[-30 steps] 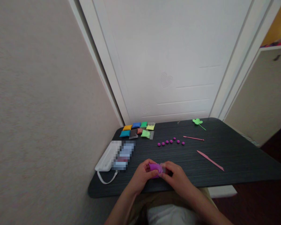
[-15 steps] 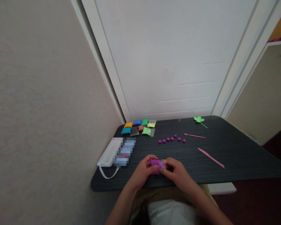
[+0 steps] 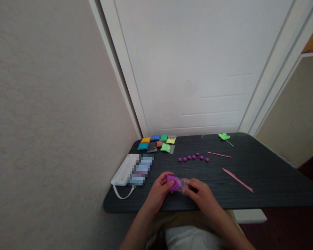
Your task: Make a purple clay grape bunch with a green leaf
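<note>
Bag [image 3: 184, 186] is over the table's [image 3: 266, 159] near edge, purple clay [image 3: 173, 183] inside it. Half a second ago its clear end was bunched against the clay; now that end spreads flatter towards the right, and the hands sit slightly further apart. The mouth therefore seems to be getting straightened out, the clay staying within; whether it is sealed I cannot tell. The left hand [image 3: 158, 191] grips the clay-filled part, thumb on top; the right hand [image 3: 202, 195] pinches the clear end. Beyond lie seven purple balls [image 3: 193, 157], loose in a bent row. Further back to the left, packets [image 3: 146, 140] hold other colours, among them orange, blue, teal and yellow; the pale green one [image 3: 165, 148] shows a clear end flap
</note>
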Demonstrator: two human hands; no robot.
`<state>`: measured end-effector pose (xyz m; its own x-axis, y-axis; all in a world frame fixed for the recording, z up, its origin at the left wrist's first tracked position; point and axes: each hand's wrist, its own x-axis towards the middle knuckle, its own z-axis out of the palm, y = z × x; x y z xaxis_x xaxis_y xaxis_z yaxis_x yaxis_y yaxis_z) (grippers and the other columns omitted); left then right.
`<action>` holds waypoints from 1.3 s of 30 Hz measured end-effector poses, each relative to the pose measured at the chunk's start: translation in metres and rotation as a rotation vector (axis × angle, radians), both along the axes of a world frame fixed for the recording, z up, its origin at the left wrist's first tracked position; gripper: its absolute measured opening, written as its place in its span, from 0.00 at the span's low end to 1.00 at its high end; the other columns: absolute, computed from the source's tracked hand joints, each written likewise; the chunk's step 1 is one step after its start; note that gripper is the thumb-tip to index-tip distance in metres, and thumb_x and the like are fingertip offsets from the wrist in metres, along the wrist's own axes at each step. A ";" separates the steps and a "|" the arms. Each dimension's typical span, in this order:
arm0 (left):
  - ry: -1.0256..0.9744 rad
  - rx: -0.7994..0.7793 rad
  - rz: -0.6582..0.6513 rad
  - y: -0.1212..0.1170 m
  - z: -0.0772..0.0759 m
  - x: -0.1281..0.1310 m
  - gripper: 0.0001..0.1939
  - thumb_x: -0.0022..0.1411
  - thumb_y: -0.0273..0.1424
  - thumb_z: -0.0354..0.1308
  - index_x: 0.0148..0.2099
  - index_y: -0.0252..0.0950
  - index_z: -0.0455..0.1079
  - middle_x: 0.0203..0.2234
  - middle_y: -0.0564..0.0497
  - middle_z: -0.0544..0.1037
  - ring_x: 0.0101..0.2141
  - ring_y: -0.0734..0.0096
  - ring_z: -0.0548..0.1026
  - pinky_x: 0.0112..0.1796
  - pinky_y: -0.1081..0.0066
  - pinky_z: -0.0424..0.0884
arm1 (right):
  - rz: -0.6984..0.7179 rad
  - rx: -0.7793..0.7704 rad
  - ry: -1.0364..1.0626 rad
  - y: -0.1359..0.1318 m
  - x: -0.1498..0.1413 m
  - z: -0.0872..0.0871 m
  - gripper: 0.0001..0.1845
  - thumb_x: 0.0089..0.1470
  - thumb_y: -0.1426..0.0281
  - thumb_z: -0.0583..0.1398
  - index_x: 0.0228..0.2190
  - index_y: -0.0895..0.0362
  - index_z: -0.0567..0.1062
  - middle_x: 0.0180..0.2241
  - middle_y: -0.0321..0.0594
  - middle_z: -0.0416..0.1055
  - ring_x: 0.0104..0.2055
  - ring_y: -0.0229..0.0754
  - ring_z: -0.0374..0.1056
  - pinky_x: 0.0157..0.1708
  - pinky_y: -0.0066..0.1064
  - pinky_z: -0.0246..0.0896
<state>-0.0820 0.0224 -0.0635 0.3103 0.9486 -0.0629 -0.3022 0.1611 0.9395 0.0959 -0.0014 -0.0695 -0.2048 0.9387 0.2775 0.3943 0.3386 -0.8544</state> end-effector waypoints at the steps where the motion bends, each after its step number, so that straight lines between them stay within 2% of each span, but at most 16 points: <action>1: -0.006 0.002 0.014 0.000 0.001 0.001 0.16 0.54 0.30 0.55 0.46 0.34 0.61 0.29 0.52 0.69 0.26 0.80 0.66 0.26 0.78 0.60 | 0.005 0.006 0.000 0.000 0.000 0.001 0.13 0.48 0.68 0.59 0.39 0.52 0.73 0.32 0.37 0.71 0.34 0.38 0.65 0.37 0.29 0.59; 4: 0.019 0.019 0.011 0.000 0.000 0.001 0.21 0.57 0.33 0.52 0.53 0.39 0.55 0.28 0.53 0.68 0.23 0.80 0.66 0.22 0.77 0.59 | 0.048 0.031 0.016 -0.002 -0.002 0.004 0.14 0.49 0.70 0.58 0.41 0.51 0.72 0.39 0.38 0.70 0.42 0.40 0.65 0.45 0.30 0.56; 6: 0.095 0.028 -0.033 0.001 -0.003 0.001 0.22 0.58 0.35 0.50 0.54 0.39 0.54 0.27 0.53 0.68 0.21 0.79 0.66 0.21 0.77 0.59 | 0.064 0.044 0.034 -0.002 -0.002 0.006 0.14 0.51 0.72 0.56 0.42 0.51 0.72 0.42 0.38 0.70 0.45 0.40 0.63 0.48 0.31 0.54; 10: 0.288 0.089 -0.128 0.002 -0.008 -0.002 0.19 0.59 0.38 0.47 0.49 0.34 0.61 0.24 0.52 0.69 0.20 0.78 0.66 0.22 0.74 0.62 | 0.058 0.011 0.054 -0.001 -0.001 0.005 0.13 0.54 0.73 0.52 0.38 0.53 0.74 0.36 0.38 0.72 0.40 0.39 0.66 0.43 0.30 0.58; 11: 0.340 0.142 -0.129 0.002 -0.009 -0.003 0.19 0.58 0.38 0.48 0.49 0.34 0.62 0.27 0.50 0.70 0.23 0.75 0.68 0.25 0.73 0.64 | 0.049 -0.005 0.052 -0.001 0.000 0.004 0.13 0.54 0.73 0.51 0.36 0.53 0.74 0.34 0.38 0.72 0.38 0.39 0.66 0.41 0.30 0.58; 13: 0.476 0.319 -0.078 0.000 -0.007 -0.004 0.22 0.53 0.38 0.54 0.50 0.37 0.62 0.39 0.45 0.70 0.35 0.68 0.71 0.33 0.68 0.67 | 0.022 -0.023 0.049 0.000 0.001 0.003 0.13 0.54 0.73 0.51 0.35 0.54 0.75 0.32 0.37 0.72 0.35 0.39 0.66 0.38 0.30 0.59; 15: 0.675 0.549 0.002 -0.004 -0.005 -0.004 0.26 0.48 0.35 0.60 0.51 0.41 0.62 0.52 0.45 0.60 0.50 0.59 0.62 0.46 0.62 0.62 | -0.006 -0.019 0.057 0.000 0.002 0.002 0.13 0.53 0.74 0.51 0.35 0.54 0.74 0.32 0.38 0.71 0.35 0.38 0.65 0.37 0.29 0.59; 16: 0.781 0.654 0.030 -0.005 -0.004 -0.003 0.28 0.46 0.34 0.61 0.52 0.43 0.62 0.56 0.46 0.56 0.54 0.58 0.56 0.50 0.59 0.57 | -0.014 -0.013 0.063 0.000 0.002 0.002 0.14 0.53 0.75 0.50 0.35 0.54 0.74 0.33 0.38 0.71 0.35 0.38 0.65 0.38 0.29 0.58; 18: 0.962 0.806 0.049 -0.008 -0.005 -0.002 0.30 0.47 0.32 0.61 0.54 0.45 0.59 0.56 0.49 0.57 0.57 0.58 0.51 0.54 0.55 0.50 | -0.012 -0.004 0.069 0.000 0.002 0.002 0.14 0.54 0.75 0.50 0.35 0.54 0.74 0.33 0.38 0.71 0.36 0.38 0.65 0.38 0.29 0.58; 21: 1.082 0.920 0.068 -0.009 -0.011 0.000 0.28 0.50 0.30 0.58 0.55 0.42 0.57 0.51 0.48 0.65 0.54 0.61 0.56 0.53 0.53 0.51 | 0.023 -0.013 0.058 -0.001 0.002 0.003 0.12 0.54 0.73 0.51 0.34 0.54 0.74 0.33 0.37 0.70 0.36 0.38 0.65 0.38 0.29 0.57; 27: 1.070 0.843 0.065 -0.004 -0.019 0.000 0.23 0.50 0.25 0.56 0.50 0.40 0.62 0.47 0.49 0.69 0.49 0.65 0.64 0.50 0.60 0.61 | 0.020 -0.036 -0.033 -0.001 -0.002 0.000 0.06 0.50 0.69 0.57 0.32 0.54 0.74 0.30 0.36 0.68 0.33 0.38 0.64 0.36 0.28 0.57; 33: 0.963 0.764 0.029 -0.004 -0.013 0.000 0.18 0.50 0.25 0.56 0.46 0.39 0.65 0.42 0.51 0.71 0.44 0.70 0.68 0.47 0.66 0.64 | 0.006 -0.006 -0.093 -0.002 -0.007 -0.002 0.07 0.49 0.72 0.58 0.33 0.54 0.73 0.33 0.36 0.67 0.37 0.37 0.63 0.39 0.27 0.56; 39: 0.941 0.745 -0.011 -0.005 -0.012 -0.001 0.17 0.50 0.25 0.57 0.45 0.39 0.67 0.41 0.51 0.72 0.43 0.69 0.68 0.47 0.66 0.63 | -0.039 0.017 -0.247 0.000 -0.009 0.001 0.04 0.48 0.73 0.57 0.30 0.55 0.71 0.31 0.36 0.67 0.34 0.37 0.63 0.36 0.26 0.56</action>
<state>-0.0825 0.0179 -0.0756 0.4458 0.8456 0.2936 0.5507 -0.5177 0.6547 0.0866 -0.0013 -0.0690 -0.2324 0.9429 0.2387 0.6037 0.3323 -0.7246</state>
